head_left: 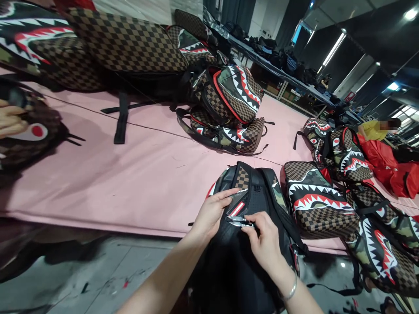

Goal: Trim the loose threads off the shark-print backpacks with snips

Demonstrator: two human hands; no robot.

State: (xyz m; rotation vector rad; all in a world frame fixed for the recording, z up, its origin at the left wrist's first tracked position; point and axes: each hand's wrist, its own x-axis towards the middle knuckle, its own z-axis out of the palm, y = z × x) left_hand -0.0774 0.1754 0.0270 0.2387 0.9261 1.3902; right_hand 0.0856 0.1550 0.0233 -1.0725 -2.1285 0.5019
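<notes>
A black backpack [229, 266] lies with its straps facing up at the table's near edge. Between finger and thumb, my left hand [216, 211] grips its left shoulder strap [242, 176], which has a checkered top and a red-and-white patch. My right hand [266, 240] is closed on small silver thread snips [240, 221], whose blades point left, close to the strap's edge. A metal bracelet sits on my right wrist.
Shark-mouth backpacks lie on the pink table [147, 174]: a stacked pair [229, 100] beyond, one bag [317, 200] just right, several farther right. Large bags [131, 43] line the back left. Another person's hand [11, 120] rests on a bag at far left. A person in yellow [375, 130] is at right.
</notes>
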